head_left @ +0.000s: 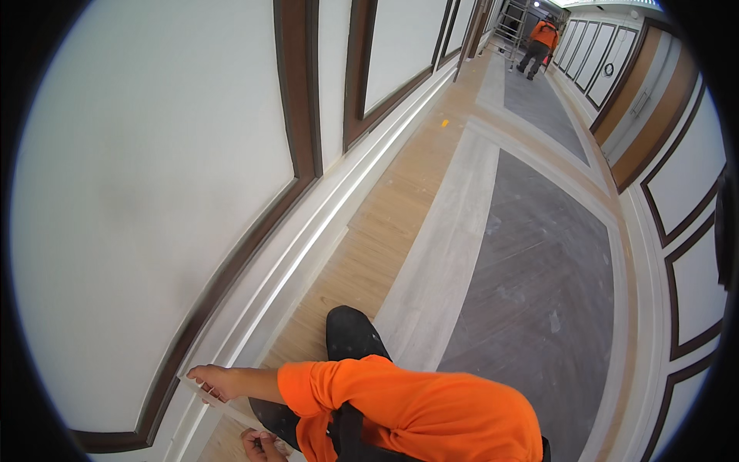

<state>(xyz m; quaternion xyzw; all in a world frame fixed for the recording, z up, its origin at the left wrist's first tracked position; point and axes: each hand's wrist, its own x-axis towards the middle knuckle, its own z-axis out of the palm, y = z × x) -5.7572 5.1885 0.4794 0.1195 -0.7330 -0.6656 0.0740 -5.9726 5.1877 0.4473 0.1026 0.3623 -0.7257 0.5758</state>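
A thin pale strip (242,416), tape-like in look, runs between my two hands beside the white skirting board (271,296). Across to the left reaches my right arm in its orange sleeve, and my right hand (219,383) is closed on the strip's upper end, against the skirting. Lower down, at the bottom edge of the view, my left hand (260,445) pinches the strip's other end; part of this hand is cut off. A dark shoe (354,333) stands on the wood-look floor (369,258) close by.
Dark brown mouldings (296,100) frame the white wall panels on the left. Pale and grey floor planks (539,262) run down the corridor. Far off, a person in orange (543,38) stands near a metal scaffold (510,23). A door (643,100) is on the right.
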